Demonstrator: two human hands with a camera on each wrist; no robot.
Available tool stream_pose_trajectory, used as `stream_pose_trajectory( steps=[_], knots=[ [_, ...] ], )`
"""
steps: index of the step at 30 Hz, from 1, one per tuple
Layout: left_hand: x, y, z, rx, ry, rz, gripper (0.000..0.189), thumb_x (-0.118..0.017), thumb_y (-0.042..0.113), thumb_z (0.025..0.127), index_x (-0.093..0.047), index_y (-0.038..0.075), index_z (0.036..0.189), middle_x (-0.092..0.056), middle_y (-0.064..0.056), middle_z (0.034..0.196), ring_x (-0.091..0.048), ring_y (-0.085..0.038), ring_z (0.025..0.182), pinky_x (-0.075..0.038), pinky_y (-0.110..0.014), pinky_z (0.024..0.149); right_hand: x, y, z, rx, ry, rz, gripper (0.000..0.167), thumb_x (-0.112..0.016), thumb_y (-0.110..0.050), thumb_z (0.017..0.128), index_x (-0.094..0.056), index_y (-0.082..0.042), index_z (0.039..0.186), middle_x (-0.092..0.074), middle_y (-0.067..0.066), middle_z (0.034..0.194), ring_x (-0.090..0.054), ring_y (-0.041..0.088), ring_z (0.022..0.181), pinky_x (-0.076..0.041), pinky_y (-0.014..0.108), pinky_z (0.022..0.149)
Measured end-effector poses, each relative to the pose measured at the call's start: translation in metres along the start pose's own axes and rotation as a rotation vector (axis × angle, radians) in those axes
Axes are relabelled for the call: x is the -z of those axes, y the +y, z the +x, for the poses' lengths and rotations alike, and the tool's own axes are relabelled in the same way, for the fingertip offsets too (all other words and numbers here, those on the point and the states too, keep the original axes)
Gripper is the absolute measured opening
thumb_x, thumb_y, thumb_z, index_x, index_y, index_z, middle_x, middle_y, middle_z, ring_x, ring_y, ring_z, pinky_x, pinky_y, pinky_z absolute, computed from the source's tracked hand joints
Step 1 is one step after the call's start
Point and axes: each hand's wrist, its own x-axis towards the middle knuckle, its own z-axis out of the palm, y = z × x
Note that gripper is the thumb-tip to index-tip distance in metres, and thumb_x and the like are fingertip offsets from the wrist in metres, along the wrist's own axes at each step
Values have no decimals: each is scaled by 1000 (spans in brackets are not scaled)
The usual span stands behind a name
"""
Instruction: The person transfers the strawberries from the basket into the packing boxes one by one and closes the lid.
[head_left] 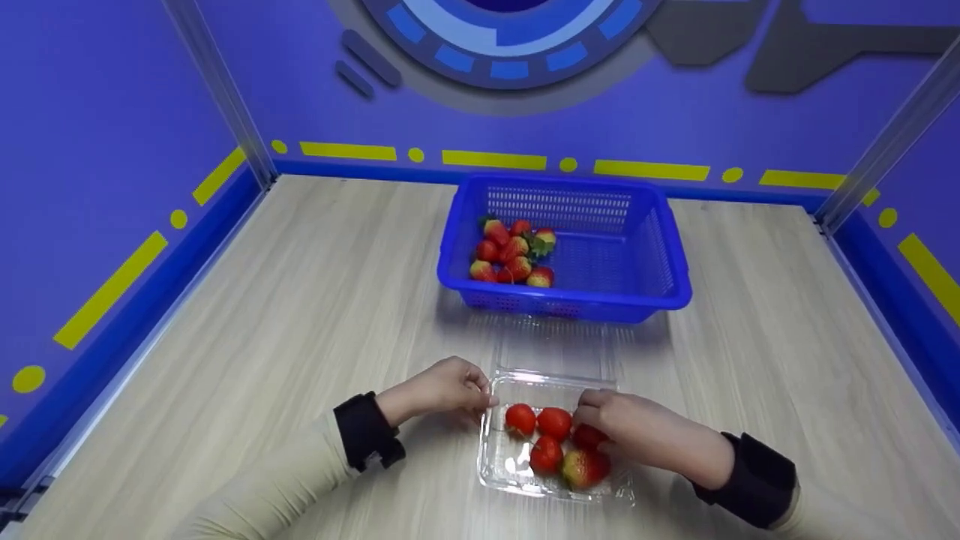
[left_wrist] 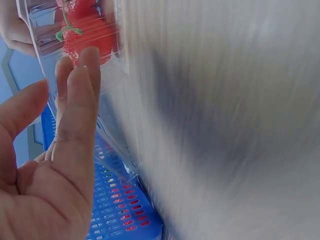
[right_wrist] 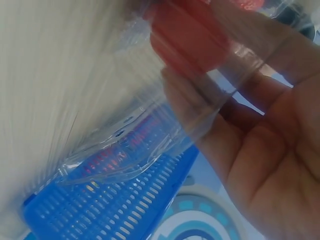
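Observation:
A clear plastic clamshell box (head_left: 491,472) lies opened on the table, its lid (head_left: 555,349) folded back toward the basket. Several red strawberries (head_left: 553,424) sit inside; one in the near right corner is partly pale yellow. My right hand (head_left: 634,431) reaches over the box's right side and grips a strawberry (right_wrist: 190,37) low inside, partly covered by the fingers. At the left rim rests my left hand (head_left: 446,386), thumb tip at the edge. In the left wrist view its fingers (left_wrist: 75,115) are nearly straight beside the wall, with a gap to the thumb.
A blue perforated basket (head_left: 660,247) stands behind the box, with several strawberries (head_left: 514,247) gathered in its left half, some with green leaves. Blue printed panels (head_left: 300,90) enclose the wood-patterned table (head_left: 300,300) at the back and both sides.

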Motion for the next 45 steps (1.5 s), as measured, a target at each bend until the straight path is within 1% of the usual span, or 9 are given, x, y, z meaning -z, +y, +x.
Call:
stream_pose_trajectory(
  steps=[5, 13, 20, 24, 27, 30, 34, 39, 45],
  knots=[
    [-1, 0, 0, 6, 6, 3, 13, -74, 12, 91, -69, 0, 87, -69, 0, 72, -62, -6, 61, -52, -17, 60, -1, -2, 1, -37, -52, -4, 37, -89, -1, 68, -67, -8, 97, -62, 2, 88, -59, 12, 75, -55, 24, 66],
    [-4, 2, -1, 21, 13, -21, 13, -73, 12, 91, -67, 3, 84, -75, -16, 79, -65, -9, 61, -61, -26, 64, 3, -3, 0, -54, -40, 17, 37, -88, 0, 67, -68, -9, 97, -63, 2, 90, -60, 13, 76, -56, 26, 67],
    [-4, 5, -2, -8, 37, 121, 17, -73, 18, 93, -69, 3, 86, -73, -12, 75, -62, -9, 61, -50, -19, 58, 8, -3, -2, -38, 11, 13, 34, -88, -3, 71, -70, -8, 100, -67, 3, 91, -63, 14, 78, -57, 25, 67],
    [-3, 6, -6, -20, 42, 216, 22, -72, 23, 95, -72, 2, 95, -74, -12, 78, -61, -10, 63, -44, -18, 57, 9, -4, -4, -40, 10, 47, 29, -85, -3, 75, -71, -9, 100, -67, 2, 90, -62, 13, 77, -55, 23, 66],
    [0, 9, -10, -48, 44, 294, 31, -70, 27, 96, -74, -2, 109, -77, -16, 94, -63, -13, 74, -52, -26, 68, 9, -5, -5, -39, 3, 64, 28, -83, -2, 77, -71, -9, 101, -68, 2, 90, -63, 13, 77, -57, 24, 67],
    [3, 12, -14, -75, 37, 335, 40, -69, 27, 97, -71, -6, 120, -77, -19, 109, -67, -21, 91, -58, -39, 87, 11, -6, -6, -44, -3, 74, 28, -83, -2, 78, -72, -8, 103, -68, 3, 91, -63, 13, 79, -58, 24, 70],
    [7, 16, -21, -108, 0, 357, 46, -68, 26, 98, -66, -11, 125, -77, -23, 110, -71, -33, 108, -55, -50, 102, 15, -7, -9, -65, -10, 90, 27, -83, -5, 81, -73, -7, 105, -68, 3, 92, -63, 13, 80, -59, 25, 72],
    [12, 23, -32, -140, -41, 397, 49, -66, 27, 99, -64, -13, 127, -78, -22, 108, -71, -37, 115, -53, -52, 106, 22, -7, -14, -67, 3, 86, 25, -83, -9, 83, -73, -8, 106, -69, 3, 94, -64, 14, 82, -60, 27, 73],
    [25, 39, -45, -157, -54, 406, 49, -64, 28, 102, -63, -10, 132, -77, -21, 114, -73, -35, 111, -57, -50, 101, 36, -6, -22, -58, 13, 58, 33, -86, -7, 78, -72, -7, 108, -70, 4, 99, -68, 18, 88, -62, 31, 77]
  ],
)
